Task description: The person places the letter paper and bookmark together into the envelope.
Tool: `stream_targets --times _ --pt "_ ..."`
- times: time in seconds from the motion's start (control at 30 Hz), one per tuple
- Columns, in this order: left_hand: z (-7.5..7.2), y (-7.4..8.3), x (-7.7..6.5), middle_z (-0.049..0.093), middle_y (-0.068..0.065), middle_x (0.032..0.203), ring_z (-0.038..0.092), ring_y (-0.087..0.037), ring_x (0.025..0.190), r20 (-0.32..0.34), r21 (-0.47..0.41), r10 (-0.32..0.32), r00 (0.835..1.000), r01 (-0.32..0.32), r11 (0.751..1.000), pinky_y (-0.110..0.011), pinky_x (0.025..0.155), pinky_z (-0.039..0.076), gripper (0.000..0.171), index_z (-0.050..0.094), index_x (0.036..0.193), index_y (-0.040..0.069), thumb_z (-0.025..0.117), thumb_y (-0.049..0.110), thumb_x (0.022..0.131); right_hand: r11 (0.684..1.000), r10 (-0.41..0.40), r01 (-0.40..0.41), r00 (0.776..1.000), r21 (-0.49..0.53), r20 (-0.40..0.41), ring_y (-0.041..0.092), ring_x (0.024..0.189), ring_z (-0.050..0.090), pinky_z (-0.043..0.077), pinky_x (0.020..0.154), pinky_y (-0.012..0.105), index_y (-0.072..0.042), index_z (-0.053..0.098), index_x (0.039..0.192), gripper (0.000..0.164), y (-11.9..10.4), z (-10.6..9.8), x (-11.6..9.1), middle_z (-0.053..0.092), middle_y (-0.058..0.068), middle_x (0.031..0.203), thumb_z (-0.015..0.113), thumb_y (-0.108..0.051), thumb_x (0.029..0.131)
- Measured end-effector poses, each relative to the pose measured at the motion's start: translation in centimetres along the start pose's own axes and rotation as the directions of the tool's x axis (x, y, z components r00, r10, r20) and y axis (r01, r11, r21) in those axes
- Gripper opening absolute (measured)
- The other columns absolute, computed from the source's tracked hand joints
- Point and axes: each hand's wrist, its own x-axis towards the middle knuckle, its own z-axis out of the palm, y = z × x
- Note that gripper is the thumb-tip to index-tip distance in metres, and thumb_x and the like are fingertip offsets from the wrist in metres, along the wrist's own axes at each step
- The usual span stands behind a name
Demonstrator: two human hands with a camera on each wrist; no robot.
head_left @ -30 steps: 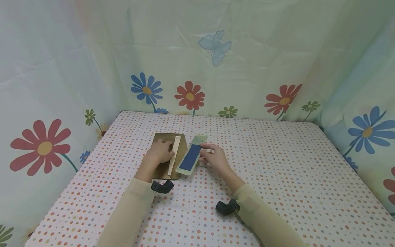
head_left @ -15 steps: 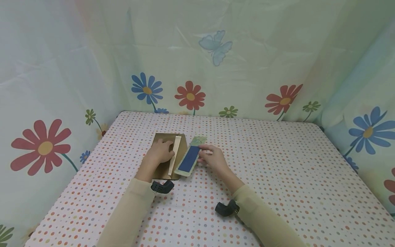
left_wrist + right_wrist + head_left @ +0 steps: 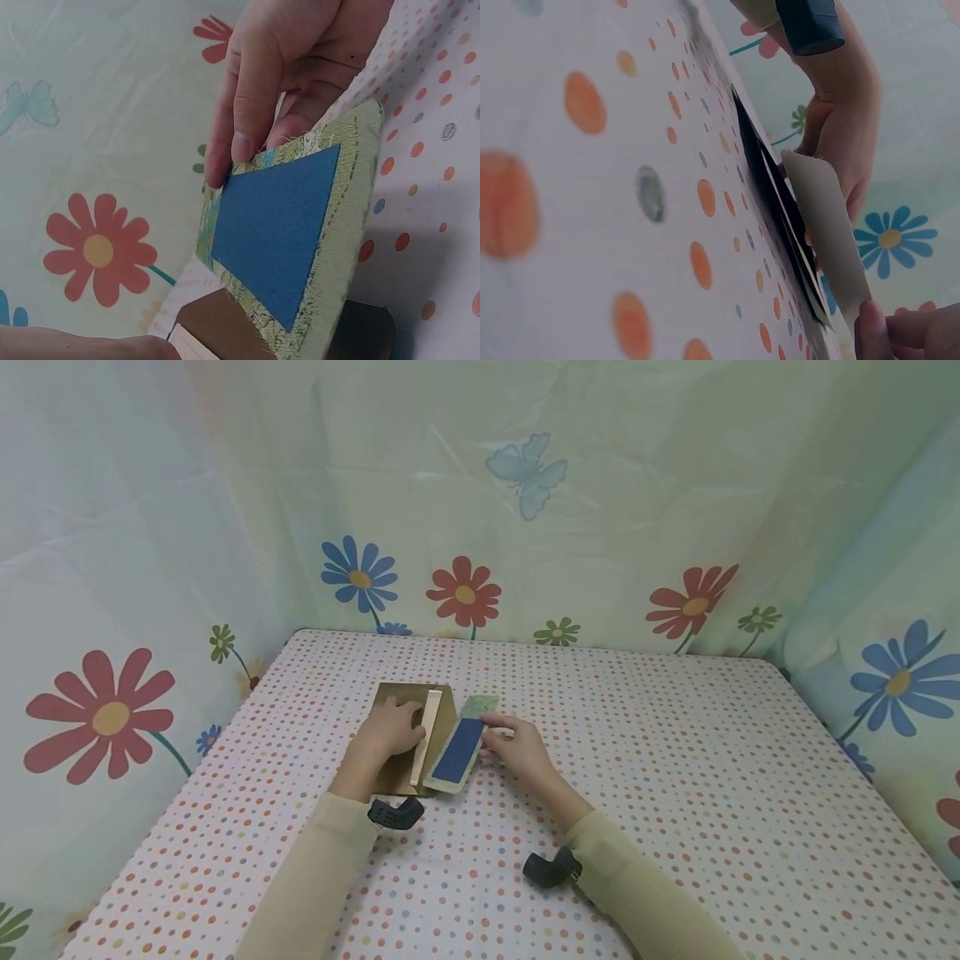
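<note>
A brown flat envelope lies on the table, with a pale strip running along it. My left hand is on this envelope, fingers bent over it and thumb at the pale strip; its fingertips are partly hidden. Seen edge-on in the right wrist view, the envelope's dark layers stand slightly apart. My right hand pinches a flat, stiff strip of green patterned fabric with a blue panel by its long edge, thumb in front. That strip is tilted, its near end overlapping the envelope's right edge in the head view.
A white cloth with coloured dots covers the table. Hangings with printed flowers enclose its back and sides. Each forearm wears a black wrist camera near the cuff.
My right hand has brought the green fabric strip slightly left and nearer to me, so that its near end overlaps the envelope. My left hand has stayed in place.
</note>
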Motion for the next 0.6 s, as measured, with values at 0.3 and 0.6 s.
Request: stream_targets --times 0.3,0.6 --pt "0.14 -0.09 0.18 0.035 -0.024 0.147 0.036 -0.044 0.134 -0.004 0.002 -0.001 1.000 0.001 1.000 -0.057 0.102 0.040 0.053 0.041 0.144 0.015 0.049 0.031 0.094 0.999 -0.014 0.014 1.000 -0.049 0.007 0.011 0.079 0.070 0.057 0.075 0.024 -0.010 0.057 0.129 0.039 0.45 0.29 0.06 0.062 0.016 0.124 0.061 -0.007 0.091" --pt "0.23 -0.22 0.32 0.032 -0.024 0.149 0.032 -0.044 0.137 0.006 -0.015 -0.007 1.000 0.008 1.000 -0.059 0.102 0.039 0.054 0.041 0.145 0.016 0.049 0.032 0.094 0.996 -0.025 0.027 0.999 -0.080 0.024 0.013 0.080 0.071 0.057 0.075 0.025 -0.010 0.057 0.130 0.040 0.65 0.59 -0.01 0.063 0.016 0.123 0.062 -0.008 0.090"
